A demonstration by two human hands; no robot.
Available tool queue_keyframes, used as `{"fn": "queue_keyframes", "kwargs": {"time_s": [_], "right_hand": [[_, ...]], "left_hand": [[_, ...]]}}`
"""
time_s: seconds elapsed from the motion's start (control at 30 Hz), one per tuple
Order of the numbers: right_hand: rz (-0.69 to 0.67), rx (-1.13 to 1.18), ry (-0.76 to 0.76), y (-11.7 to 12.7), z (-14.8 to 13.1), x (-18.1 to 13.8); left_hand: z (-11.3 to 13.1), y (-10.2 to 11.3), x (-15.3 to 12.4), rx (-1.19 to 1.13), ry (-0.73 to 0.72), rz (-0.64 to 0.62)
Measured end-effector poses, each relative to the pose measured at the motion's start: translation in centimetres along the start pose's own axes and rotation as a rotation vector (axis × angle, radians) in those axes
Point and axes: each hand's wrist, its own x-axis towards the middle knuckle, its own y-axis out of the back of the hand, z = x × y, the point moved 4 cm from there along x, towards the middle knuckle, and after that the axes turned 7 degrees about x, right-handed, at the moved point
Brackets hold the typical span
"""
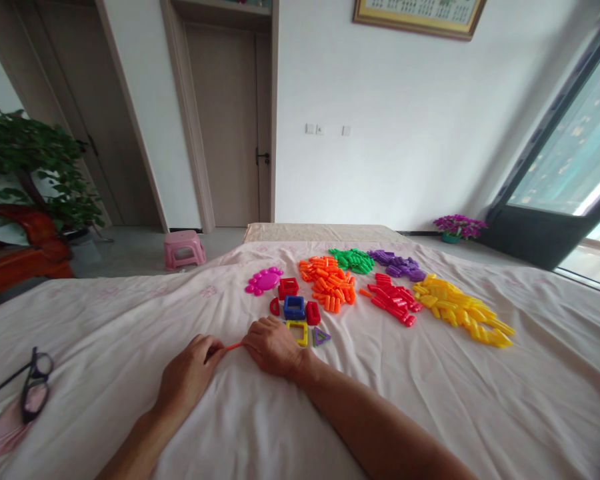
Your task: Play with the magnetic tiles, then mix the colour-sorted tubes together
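Observation:
Between my two hands runs a thin orange plastic stick (233,347), low over the cloth. My left hand (193,365) pinches its left end between thumb and fingers. Its right end goes into the closed fingers of my right hand (270,343), which hide that part. Just beyond my right hand lie a yellow square frame (304,335), a blue square frame (294,317), a purple triangle (321,337), a red half-round piece (275,307) and red block-like pieces (313,313). A pink paw-shaped piece (265,281) lies farther back.
Piles of orange (330,283), green (353,261), purple (397,265), red (393,299) and yellow (457,308) plastic pieces spread over the wrinkled cloth (455,413). Black-framed glasses (35,387) lie at the left edge. A pink stool (184,249) stands beyond the table.

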Motion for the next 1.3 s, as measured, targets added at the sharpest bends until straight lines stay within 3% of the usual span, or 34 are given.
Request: {"fn": "queue_keyframes", "kwargs": {"time_s": [1.3], "right_hand": [[-0.058, -0.006, -0.002, 0.03, -0.03, 0.27]], "left_hand": [[0.09, 0.01, 0.19, 0.029, 0.019, -0.026]]}}
